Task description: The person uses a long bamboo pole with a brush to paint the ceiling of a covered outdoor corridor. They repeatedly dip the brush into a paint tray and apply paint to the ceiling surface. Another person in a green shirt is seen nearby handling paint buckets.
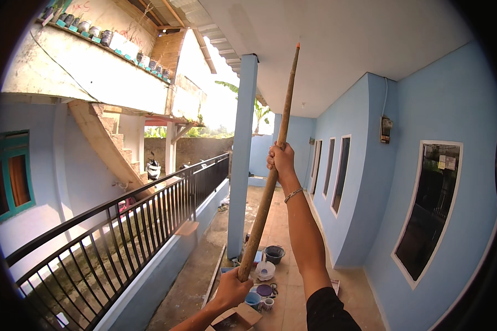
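Note:
A long wooden pole (266, 199) slants up and away from me, its orange tip close under the pale ceiling (337, 33); whether the tip touches cannot be made out. My left hand (233, 288) is closed round the thick lower end. Higher up, my right hand (281, 159) grips the pole with the arm stretched forward and a bracelet on the wrist. Beneath the pole on the tiled floor stand a black bucket (274, 254), a white tub (265, 270), a blue container (253, 299) and a small white cup (268, 304).
A blue pillar (243, 154) rises just left of the pole. Black railing (160, 204) runs along the left side. Blue walls with windows (429, 204) and an electric meter (386, 129) line the right. An open cardboard box (234, 320) lies below my left hand.

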{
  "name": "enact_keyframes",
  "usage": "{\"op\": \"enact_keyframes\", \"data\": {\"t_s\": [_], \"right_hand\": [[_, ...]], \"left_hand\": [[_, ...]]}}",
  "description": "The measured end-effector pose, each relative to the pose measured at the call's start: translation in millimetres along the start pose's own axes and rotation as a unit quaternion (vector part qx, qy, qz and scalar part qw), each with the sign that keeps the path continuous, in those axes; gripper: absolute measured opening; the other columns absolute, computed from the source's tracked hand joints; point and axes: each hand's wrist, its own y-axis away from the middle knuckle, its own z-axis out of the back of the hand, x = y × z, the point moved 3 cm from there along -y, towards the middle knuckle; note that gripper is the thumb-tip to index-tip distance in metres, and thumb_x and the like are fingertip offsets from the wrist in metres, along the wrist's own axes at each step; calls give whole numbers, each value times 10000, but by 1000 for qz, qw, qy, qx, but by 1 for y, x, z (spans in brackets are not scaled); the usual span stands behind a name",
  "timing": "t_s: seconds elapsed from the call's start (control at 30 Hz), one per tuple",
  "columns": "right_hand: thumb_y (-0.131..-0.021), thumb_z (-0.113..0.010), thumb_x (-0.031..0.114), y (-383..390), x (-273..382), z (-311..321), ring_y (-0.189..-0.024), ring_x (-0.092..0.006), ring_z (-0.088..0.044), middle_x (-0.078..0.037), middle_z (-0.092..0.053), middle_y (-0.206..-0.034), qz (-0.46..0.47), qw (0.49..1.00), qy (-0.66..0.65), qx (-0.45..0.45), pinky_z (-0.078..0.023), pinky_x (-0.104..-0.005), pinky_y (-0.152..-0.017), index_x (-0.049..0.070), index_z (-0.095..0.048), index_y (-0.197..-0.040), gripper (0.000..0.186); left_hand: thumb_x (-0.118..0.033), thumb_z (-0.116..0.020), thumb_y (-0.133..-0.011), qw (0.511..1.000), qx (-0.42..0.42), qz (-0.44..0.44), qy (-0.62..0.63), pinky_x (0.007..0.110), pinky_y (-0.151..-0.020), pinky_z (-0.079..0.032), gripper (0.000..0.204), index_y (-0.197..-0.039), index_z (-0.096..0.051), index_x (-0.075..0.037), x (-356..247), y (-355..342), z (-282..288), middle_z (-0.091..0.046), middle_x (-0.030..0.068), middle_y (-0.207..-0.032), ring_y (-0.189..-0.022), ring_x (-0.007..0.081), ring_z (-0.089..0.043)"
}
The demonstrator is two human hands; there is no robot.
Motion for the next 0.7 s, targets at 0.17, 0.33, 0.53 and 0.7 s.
{"op": "enact_keyframes", "data": {"t_s": [0.17, 0.33, 0.53, 0.7], "right_hand": [[-930, -567, 36, 93, 2, -44, -450, -92, -432, -5, -452, -702, -7, 1000, 2, -7, -390, -275, -373, 69, -430, -1195, 300], [-939, -558, 37, 204, 17, -111, -434, -93, -430, -15, -453, -705, 3, 1000, -9, 4, -392, -278, -363, 60, -431, -1235, 323], [-966, -521, 44, 333, 38, -197, -414, -81, -425, -17, -463, -657, -23, 1000, 1, -8, -394, -277, -361, 22, -407, -1278, 332], [-971, -531, 47, 414, 53, -252, -422, -74, -416, -10, -452, -670, -16, 1000, -2, -4, -380, -265, -354, 39, -434, -1279, 322]], "left_hand": [[-152, -743, -865, 997, -23, -57, -37, 342, -569, -499, 253, -999, -639, 35, 62, 70, 20, -623, 90, -665, -599, 155, -623], [-133, -741, -868, 994, -60, -90, -3, 352, -500, -450, 193, -869, -626, 22, 94, 173, 59, -573, 78, -602, -559, 120, -559], [-127, -723, -863, 985, -95, -140, -24, 396, -503, -447, 179, -895, -642, 29, 127, 290, 118, -557, 133, -572, -515, 220, -557], [-146, -732, -876, 994, -82, -63, -24, 403, -515, -455, 182, -886, -644, 13, 161, 373, 151, -541, 134, -567, -515, 225, -564]]}}
